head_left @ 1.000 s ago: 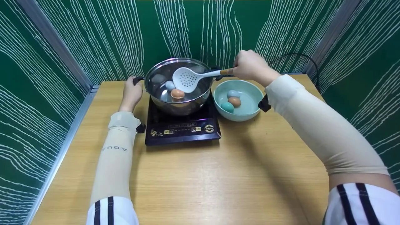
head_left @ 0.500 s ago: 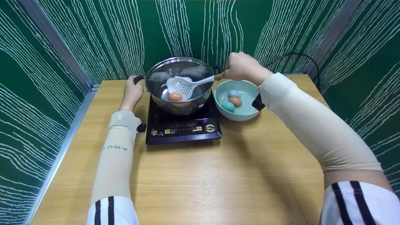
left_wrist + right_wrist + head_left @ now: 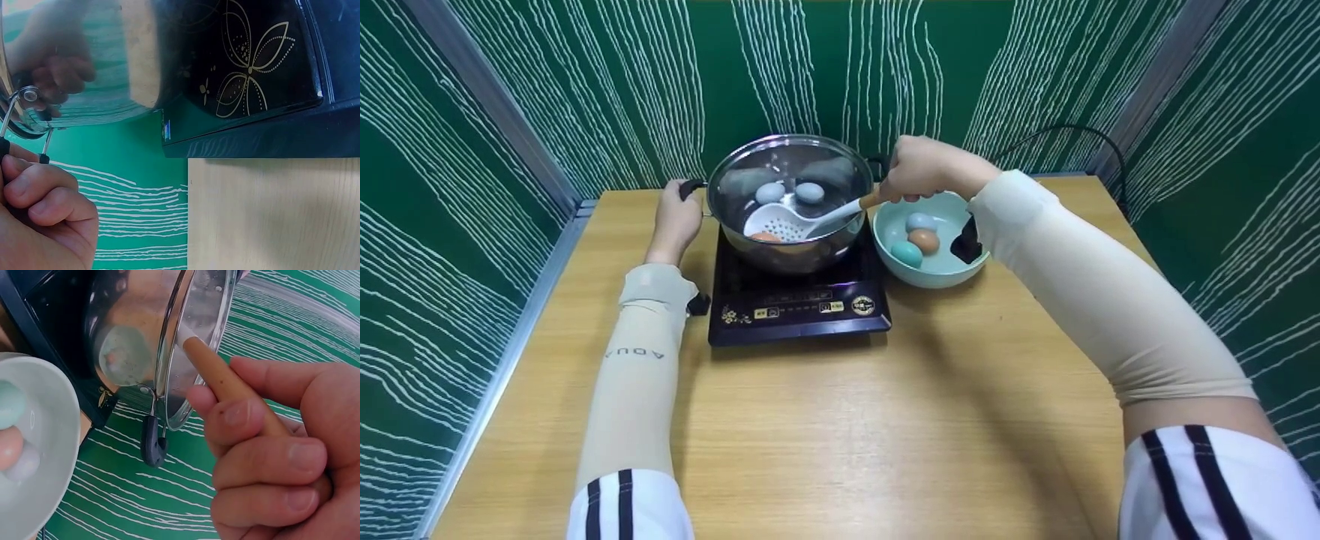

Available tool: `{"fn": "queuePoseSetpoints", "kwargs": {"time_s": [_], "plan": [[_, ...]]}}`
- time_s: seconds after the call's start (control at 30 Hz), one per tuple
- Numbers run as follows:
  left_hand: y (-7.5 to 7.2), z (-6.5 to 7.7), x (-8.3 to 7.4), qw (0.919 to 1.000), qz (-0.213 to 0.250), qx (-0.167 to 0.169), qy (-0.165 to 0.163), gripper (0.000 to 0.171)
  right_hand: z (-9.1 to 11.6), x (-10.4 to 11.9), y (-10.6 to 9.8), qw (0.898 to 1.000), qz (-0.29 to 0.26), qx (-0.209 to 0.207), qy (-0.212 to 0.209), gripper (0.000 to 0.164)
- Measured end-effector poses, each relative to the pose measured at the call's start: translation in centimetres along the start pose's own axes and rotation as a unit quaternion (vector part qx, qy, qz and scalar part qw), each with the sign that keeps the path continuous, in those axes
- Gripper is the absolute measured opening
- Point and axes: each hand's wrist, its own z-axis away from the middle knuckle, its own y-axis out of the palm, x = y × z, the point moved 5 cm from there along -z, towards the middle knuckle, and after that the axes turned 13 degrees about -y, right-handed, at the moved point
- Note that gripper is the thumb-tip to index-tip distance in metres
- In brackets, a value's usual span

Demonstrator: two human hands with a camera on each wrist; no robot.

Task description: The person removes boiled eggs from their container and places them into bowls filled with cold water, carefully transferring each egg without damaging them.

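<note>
Left grip (image 3: 677, 221) closed round the black side handle (image 3: 691, 189) of the shiny round metal pot (image 3: 787, 260); right grip (image 3: 922, 169) closed round the tan handle (image 3: 219, 374) of the white perforated skimmer (image 3: 775, 220). Orange-brown egg (image 3: 766, 237) inside pot at its near side, beside or in the skimmer; pot hides which. Two pale blue oval eggs (image 3: 770, 193) lie behind. Judged best: brace pot, work skimmer's edge low beneath orange-brown egg, use pot's side as backstop, lift level.

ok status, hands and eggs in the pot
Left hand gripping pot handle. Right hand holding slotted spoon in pot. Brown egg at spoon, partly hidden by pot; two pale eggs behind.
</note>
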Motion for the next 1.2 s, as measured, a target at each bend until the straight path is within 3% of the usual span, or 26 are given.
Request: {"fn": "queuePoseSetpoints", "kwargs": {"time_s": [0.27,0.5,0.83,1.2], "plan": [[0.1,0.1,-0.3,0.9998,-0.005,-0.014,0.013,0.039,0.1,-1.1,0.2,0.996,-0.084,0.025,0.027,0.029],[0.1,0.1,-0.5,0.9989,-0.006,-0.030,0.035,0.040,0.6,-2.0,0.4,0.988,-0.148,0.023,0.046,0.030],[0.1,0.1,-0.3,0.9995,-0.006,-0.025,0.016,0.041,0.9,-3.1,0.9,0.981,-0.187,-0.003,0.053,0.030],[0.0,0.0,-0.1,0.9992,-0.009,-0.030,0.027,0.041,1.8,-4.0,0.1,0.978,-0.197,-0.026,0.071,0.030]]}}
